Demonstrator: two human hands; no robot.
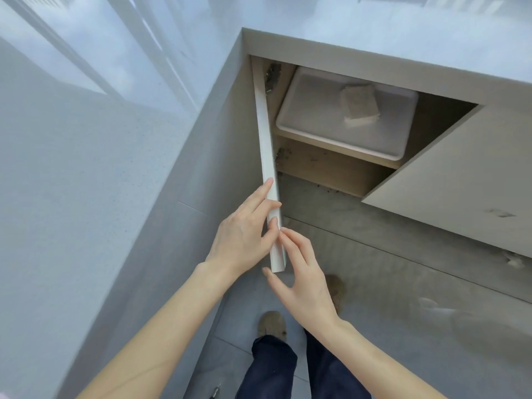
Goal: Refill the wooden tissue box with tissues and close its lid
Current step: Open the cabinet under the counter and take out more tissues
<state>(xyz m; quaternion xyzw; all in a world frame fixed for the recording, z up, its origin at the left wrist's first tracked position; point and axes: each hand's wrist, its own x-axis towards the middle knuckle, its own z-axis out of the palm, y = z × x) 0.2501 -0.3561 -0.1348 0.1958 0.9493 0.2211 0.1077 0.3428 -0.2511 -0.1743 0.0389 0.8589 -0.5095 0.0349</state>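
Head view: I can't make out much deep in the dim cupboard [431,119]. One pale packet [359,106] lies far off on one lidded bin [316,133], too blurred to call tissues. The left hand [241,231] grips the one open door [263,125] by its edge. The right hand [302,280], fingers loose, touches that edge nearer me.

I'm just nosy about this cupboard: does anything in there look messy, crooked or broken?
Dark specks and grime dot the cupboard floor under the plastic bin, and a pale block at the bin's lid sits askew. Nothing looks broken. The left hand holds the door open.
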